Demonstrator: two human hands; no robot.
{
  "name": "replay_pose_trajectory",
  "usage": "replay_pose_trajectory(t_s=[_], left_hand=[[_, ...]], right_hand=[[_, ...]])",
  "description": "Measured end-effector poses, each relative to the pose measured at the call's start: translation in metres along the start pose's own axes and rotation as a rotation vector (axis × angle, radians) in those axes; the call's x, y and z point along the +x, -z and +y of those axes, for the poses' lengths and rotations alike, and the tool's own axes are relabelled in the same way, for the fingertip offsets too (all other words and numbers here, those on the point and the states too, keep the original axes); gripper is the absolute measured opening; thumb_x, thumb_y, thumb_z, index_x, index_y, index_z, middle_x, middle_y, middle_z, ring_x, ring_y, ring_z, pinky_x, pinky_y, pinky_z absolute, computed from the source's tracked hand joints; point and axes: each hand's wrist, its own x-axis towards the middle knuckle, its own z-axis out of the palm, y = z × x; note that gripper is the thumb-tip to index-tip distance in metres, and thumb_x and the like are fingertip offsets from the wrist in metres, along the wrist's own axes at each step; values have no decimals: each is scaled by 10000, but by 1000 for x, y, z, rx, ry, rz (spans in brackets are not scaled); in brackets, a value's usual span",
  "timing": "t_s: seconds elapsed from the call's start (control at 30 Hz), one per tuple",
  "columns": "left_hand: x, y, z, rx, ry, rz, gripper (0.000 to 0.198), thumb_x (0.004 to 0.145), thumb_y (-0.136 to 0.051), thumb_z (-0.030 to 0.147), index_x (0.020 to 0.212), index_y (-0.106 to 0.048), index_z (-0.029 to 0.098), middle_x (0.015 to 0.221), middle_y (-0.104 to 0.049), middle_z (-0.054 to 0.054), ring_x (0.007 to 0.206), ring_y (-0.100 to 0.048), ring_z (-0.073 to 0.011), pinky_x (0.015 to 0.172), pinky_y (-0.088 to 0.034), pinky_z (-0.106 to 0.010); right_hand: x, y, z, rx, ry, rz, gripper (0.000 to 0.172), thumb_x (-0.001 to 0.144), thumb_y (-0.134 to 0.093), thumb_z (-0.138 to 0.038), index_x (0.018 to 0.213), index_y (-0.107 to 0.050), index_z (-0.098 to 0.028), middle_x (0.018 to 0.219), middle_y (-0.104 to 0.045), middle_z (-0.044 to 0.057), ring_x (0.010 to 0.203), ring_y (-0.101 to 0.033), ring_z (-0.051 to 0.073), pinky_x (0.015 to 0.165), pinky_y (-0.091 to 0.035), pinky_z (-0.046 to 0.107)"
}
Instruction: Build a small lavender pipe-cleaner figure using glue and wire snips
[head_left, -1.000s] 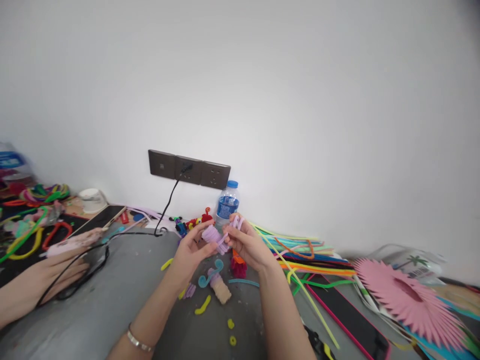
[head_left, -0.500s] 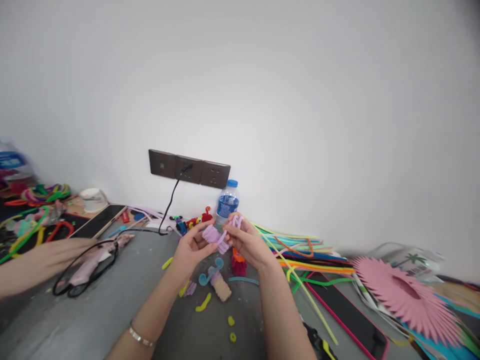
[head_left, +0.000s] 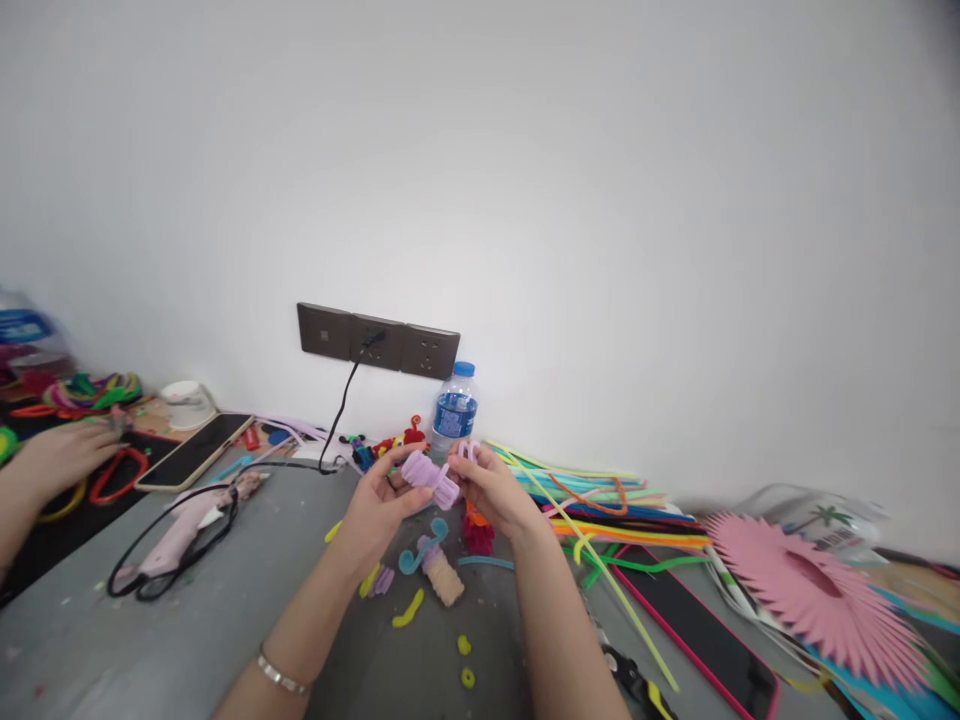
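Between my hands is a lilac coil of wound pipe cleaner (head_left: pixel 426 476). My left hand (head_left: pixel 386 510) is closed around its left side, thumb in front. At its right, my right hand (head_left: pixel 491 490) pinches a looped end of lilac pipe cleaner (head_left: pixel 468 452). On the table below lies a beige and lilac wound piece (head_left: pixel 442 575) with a light blue curled pipe cleaner (head_left: pixel 424 548) by its top. Short yellow pieces (head_left: pixel 409 608) lie around it. A red and orange fuzzy piece (head_left: pixel 478 528) sits just under my right hand.
A water bottle (head_left: pixel 455 405) stands against the wall. To the left are a pink glue gun (head_left: pixel 176 535) with a black cord, a phone (head_left: pixel 196 452) and another person's hand (head_left: pixel 71 455). Pipe cleaners (head_left: pixel 630 525), a red-edged phone (head_left: pixel 697 630) and a pink pleated disc (head_left: pixel 814 595) lie right.
The other person's hand has moved left and back, away from the glue gun. The lilac loop in my right hand looks smaller and sits slightly lower; my hands have barely moved.
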Motion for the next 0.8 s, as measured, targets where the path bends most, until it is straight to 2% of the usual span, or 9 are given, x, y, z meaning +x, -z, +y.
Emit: replay_pose_trajectory(t_s=[0.17, 0.33, 0.43, 0.63, 0.8], left_hand=[[-2, -5, 5, -117, 15, 50, 571, 528, -918, 162, 1048, -682, 185, 864, -737, -2, 765, -694, -112, 709, -589, -185], [1, -5, 6, -191, -42, 120, 557, 492, -926, 143, 983, -665, 179, 863, -725, 14, 716, -691, -86, 652, -588, -141], [4, -3, 3, -216, -96, 165, 530, 494, -924, 149, 948, -653, 186, 859, -720, 23, 736, -700, -91, 661, -592, -137], [10, 1, 0, -205, -229, 258, 465, 577, -880, 165, 953, -610, 212, 817, -699, 42, 713, -681, -79, 692, -573, -152], [12, 3, 0, -178, -308, 319, 481, 562, -882, 189, 933, -576, 218, 779, -686, 58, 711, -677, -88, 730, -558, -186]], right_hand=[[1, -3, 3, -13, -4, -10, 390, 581, -889, -401, 715, -604, -170, 606, -505, -65, 561, -439, 85, 557, -339, 228], [4, -8, 8, -60, 2, -12, 402, 586, -869, -444, 679, -591, -169, 591, -521, -54, 548, -450, 90, 547, -330, 227], [4, -12, 8, -159, 28, -11, 369, 615, -835, -450, 678, -600, -172, 608, -560, -37, 569, -480, 108, 573, -351, 239], [1, -26, 4, -473, 180, 9, 234, 725, -706, -375, 651, -614, -173, 604, -582, -18, 578, -467, 127, 585, -344, 259], [1, -41, 12, -548, 217, -2, 182, 717, -678, -317, 653, -593, -170, 580, -539, -34, 551, -441, 115, 551, -325, 248]])
